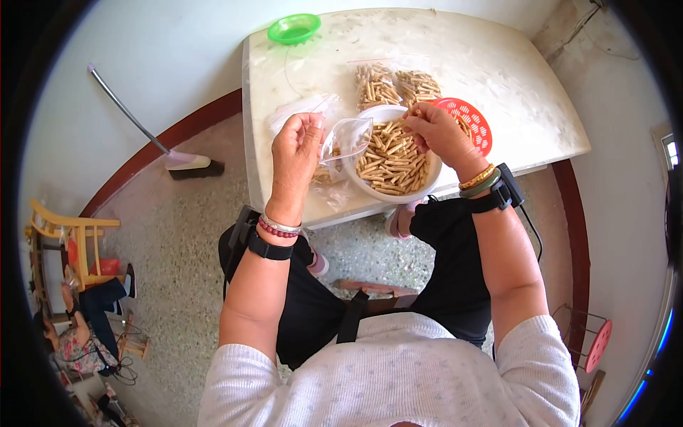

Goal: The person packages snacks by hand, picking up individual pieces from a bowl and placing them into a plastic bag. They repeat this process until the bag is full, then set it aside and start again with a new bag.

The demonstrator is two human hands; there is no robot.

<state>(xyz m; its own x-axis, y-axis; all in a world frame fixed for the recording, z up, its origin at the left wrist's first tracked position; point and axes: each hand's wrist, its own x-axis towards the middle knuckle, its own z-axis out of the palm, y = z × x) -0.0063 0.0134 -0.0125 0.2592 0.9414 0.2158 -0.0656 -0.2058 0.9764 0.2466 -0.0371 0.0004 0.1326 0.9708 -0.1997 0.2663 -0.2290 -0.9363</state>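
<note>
My left hand is closed in a pinch on a clear plastic zip bag, whose open mouth tilts over the left rim of a white bowl. The white bowl is heaped with short tan stick pieces. Above the bowl's right rim, my right hand has its thumb and fingers curled together; what they pinch, if anything, is too small to make out. Behind the bowl lie two filled bags of the same pieces, a left one and a right one.
A red perforated basket with more pieces sits right of the bowl. Flat plastic bags lie at left, and a green dish at the table's back corner. A broom leans on the wall. Another person sits at far left.
</note>
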